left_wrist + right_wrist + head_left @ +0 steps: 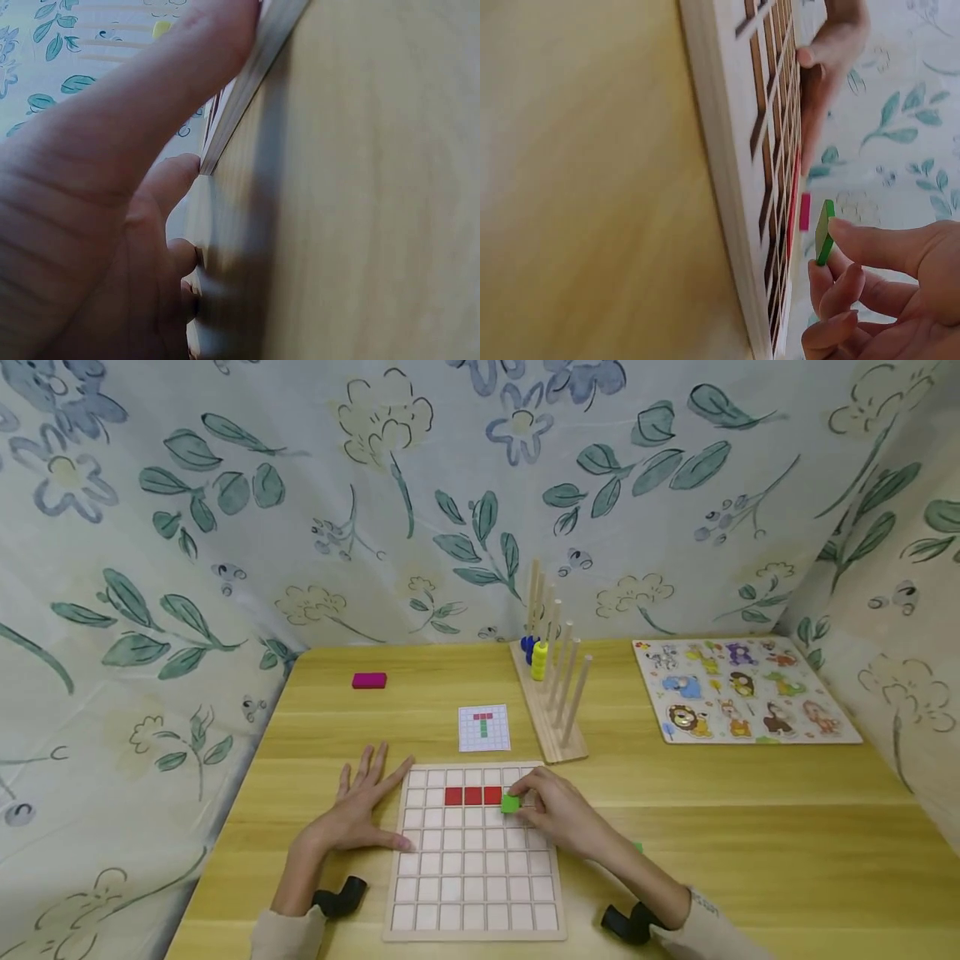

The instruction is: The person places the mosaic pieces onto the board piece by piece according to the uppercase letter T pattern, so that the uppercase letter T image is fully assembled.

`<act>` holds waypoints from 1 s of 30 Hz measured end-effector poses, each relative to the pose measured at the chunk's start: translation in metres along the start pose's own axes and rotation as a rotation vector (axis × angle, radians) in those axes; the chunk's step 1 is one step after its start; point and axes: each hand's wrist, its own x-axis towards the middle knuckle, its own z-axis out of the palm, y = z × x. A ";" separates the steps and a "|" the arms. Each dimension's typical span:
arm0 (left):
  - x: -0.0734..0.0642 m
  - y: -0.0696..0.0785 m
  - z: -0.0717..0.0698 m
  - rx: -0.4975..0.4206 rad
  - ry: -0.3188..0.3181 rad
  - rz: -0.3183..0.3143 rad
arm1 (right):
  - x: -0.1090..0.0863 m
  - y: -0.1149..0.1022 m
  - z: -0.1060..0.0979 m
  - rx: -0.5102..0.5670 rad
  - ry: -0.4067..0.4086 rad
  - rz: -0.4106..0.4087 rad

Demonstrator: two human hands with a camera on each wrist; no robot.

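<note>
A wooden grid board [474, 935] lies flat on the table, with three red square tiles [473, 796] side by side in its second row. My right hand [564, 814] pinches a green square tile [510, 803] between thumb and fingers, just right of the red row. In the right wrist view the green tile [825, 232] is held tilted, apart from the board's surface. My left hand [358, 810] is spread along the board's left edge, thumb and index finger touching it. Beyond the board lies a pattern card [484, 739] showing a red and green T.
A wooden stand with upright pegs [551, 718] bears blue and yellow beads. An animal puzzle board [750, 693] lies at the right back, a magenta block [369, 681] at the left back. Something green [638, 847] shows partly behind the right forearm.
</note>
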 end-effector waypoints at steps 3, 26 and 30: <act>0.002 -0.002 -0.002 0.011 0.010 -0.001 | 0.010 -0.009 0.012 -0.011 -0.019 -0.030; 0.001 -0.004 0.000 -0.008 0.004 -0.016 | 0.023 -0.024 0.045 -0.115 -0.015 -0.059; 0.001 -0.006 0.001 0.003 0.012 -0.003 | 0.024 -0.025 0.046 -0.126 -0.003 -0.064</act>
